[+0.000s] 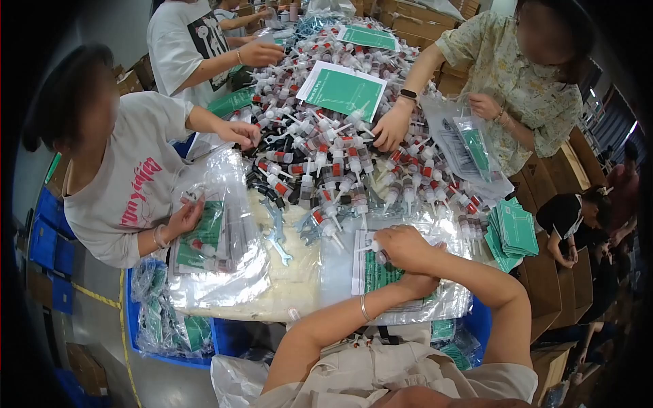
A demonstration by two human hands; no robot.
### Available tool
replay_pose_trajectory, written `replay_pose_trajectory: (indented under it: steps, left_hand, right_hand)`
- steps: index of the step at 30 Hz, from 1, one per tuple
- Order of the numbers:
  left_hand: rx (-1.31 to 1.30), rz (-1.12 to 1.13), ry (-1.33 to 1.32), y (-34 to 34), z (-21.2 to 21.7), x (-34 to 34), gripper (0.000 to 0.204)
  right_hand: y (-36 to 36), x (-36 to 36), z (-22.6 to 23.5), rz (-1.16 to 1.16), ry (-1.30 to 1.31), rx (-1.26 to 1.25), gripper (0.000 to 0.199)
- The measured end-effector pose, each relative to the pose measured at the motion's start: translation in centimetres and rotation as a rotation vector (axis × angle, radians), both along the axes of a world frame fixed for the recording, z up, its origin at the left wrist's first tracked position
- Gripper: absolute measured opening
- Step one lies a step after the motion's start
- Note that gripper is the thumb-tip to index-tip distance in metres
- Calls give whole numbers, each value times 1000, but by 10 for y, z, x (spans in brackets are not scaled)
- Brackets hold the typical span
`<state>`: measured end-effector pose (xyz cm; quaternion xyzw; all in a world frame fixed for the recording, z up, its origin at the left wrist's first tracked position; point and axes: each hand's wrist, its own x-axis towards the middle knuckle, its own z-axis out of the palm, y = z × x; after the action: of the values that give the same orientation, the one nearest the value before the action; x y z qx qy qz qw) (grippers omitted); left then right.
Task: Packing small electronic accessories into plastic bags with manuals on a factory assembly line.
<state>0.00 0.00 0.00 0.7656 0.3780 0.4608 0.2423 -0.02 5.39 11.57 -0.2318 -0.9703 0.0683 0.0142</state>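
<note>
My right hand is closed round a small bottle with a white nozzle pointing left, above a clear plastic bag. In that bag lies a green-and-white leaflet. My left hand grips the bag at its right side, its fingers partly hidden behind my right forearm. Underneath is a stack of clear bags at the table's near edge. Beyond my hands spreads a big heap of small nozzle bottles with red, white and dark parts. Metal wrenches lie left of the bags.
Co-workers' hands reach into the heap from both sides. A stack of green leaflets stands at the right edge, and a white-bordered leaflet lies on the heap. Below the table is a blue bin with filled bags. Cardboard boxes stand right.
</note>
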Motion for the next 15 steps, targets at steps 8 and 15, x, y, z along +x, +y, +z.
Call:
replay_pose_trajectory:
  steps: [8,15]
  left_hand:
    - [-367,-92,172,2,39,-21,62]
    - [-408,-67,102,-7,56,-18,69]
  right_hand:
    - [38,22,35,-171,225,-86,28]
    - [71,24,48,-366,299,-40,28]
